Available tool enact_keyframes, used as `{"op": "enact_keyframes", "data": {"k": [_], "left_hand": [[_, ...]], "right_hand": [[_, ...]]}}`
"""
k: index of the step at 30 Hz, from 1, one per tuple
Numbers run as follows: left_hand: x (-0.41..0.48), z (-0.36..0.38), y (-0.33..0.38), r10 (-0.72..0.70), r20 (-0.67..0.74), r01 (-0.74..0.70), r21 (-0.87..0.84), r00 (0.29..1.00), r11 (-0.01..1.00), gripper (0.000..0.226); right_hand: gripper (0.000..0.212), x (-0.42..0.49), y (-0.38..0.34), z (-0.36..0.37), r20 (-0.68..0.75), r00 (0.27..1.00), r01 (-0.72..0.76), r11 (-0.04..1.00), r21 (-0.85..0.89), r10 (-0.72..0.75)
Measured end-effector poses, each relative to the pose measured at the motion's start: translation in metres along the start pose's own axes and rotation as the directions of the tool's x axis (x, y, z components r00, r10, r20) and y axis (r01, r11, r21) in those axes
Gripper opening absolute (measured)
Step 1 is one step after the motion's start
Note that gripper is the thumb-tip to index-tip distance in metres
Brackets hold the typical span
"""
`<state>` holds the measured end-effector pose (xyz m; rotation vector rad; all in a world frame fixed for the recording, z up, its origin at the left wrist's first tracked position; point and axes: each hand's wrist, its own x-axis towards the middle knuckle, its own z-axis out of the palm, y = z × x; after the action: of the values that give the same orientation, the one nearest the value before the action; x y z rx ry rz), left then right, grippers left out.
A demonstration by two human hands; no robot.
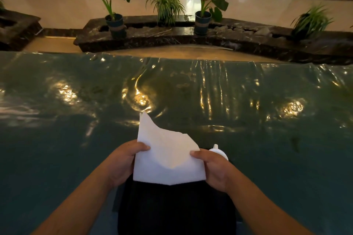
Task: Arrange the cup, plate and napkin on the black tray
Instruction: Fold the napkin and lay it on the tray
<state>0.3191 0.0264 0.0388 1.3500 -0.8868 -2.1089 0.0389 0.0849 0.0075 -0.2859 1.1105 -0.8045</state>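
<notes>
A white napkin (168, 156), partly folded with one flap standing up, is held above the near table. My left hand (122, 160) pinches its left edge and my right hand (214, 168) pinches its right edge. Below the napkin lies the black tray (175, 210), a dark rectangle at the front edge of the table. A white cup (219, 151) with a small handle peeks out just behind my right hand; most of it is hidden. No plate is visible.
The table (76, 120) is covered by a glossy teal cloth under wrinkled plastic film. Beyond its far edge runs a dark marble planter ledge (172, 38) with potted plants (114, 23).
</notes>
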Motion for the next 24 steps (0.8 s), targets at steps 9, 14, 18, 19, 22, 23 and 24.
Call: {"op": "enact_keyframes", "data": {"k": [9, 14, 18, 19, 22, 23, 24], "left_hand": [[0.004, -0.008, -0.011, 0.127, -0.291, 0.005, 0.414, 0.948, 0.91, 0.017], [0.006, -0.004, -0.011, 0.059, -0.258, 0.034, 0.343, 0.964, 0.939, 0.018], [0.009, 0.002, -0.022, -0.027, -0.273, 0.073, 0.16, 0.962, 0.984, 0.036], [0.011, 0.004, -0.026, -0.03, -0.31, 0.075, 0.135, 0.95, 0.988, 0.038], [0.016, 0.005, -0.046, -0.012, -0.392, 0.064, 0.12, 0.92, 0.991, 0.03], [0.017, 0.004, -0.054, -0.007, -0.397, 0.064, 0.13, 0.918, 0.989, 0.027], [0.017, 0.003, -0.063, -0.002, -0.4, 0.071, 0.159, 0.916, 0.985, 0.027]], "right_hand": [[0.012, -0.021, -0.023, -0.008, -0.167, 0.949, 0.155, 0.855, -0.495, -0.269], [0.012, -0.028, -0.022, -0.019, -0.123, 0.956, 0.162, 0.83, -0.534, -0.266], [0.027, -0.032, -0.015, -0.017, -0.138, 0.968, 0.15, 0.925, -0.349, -0.209], [0.029, -0.031, -0.012, -0.016, -0.179, 0.963, 0.135, 0.935, -0.329, -0.202], [0.022, -0.027, 0.004, -0.016, -0.292, 0.936, 0.082, 0.927, -0.365, -0.198], [0.016, -0.028, 0.011, -0.017, -0.306, 0.931, 0.057, 0.908, -0.416, -0.198], [0.021, -0.028, 0.018, -0.019, -0.31, 0.927, 0.035, 0.874, -0.484, -0.209]]}}
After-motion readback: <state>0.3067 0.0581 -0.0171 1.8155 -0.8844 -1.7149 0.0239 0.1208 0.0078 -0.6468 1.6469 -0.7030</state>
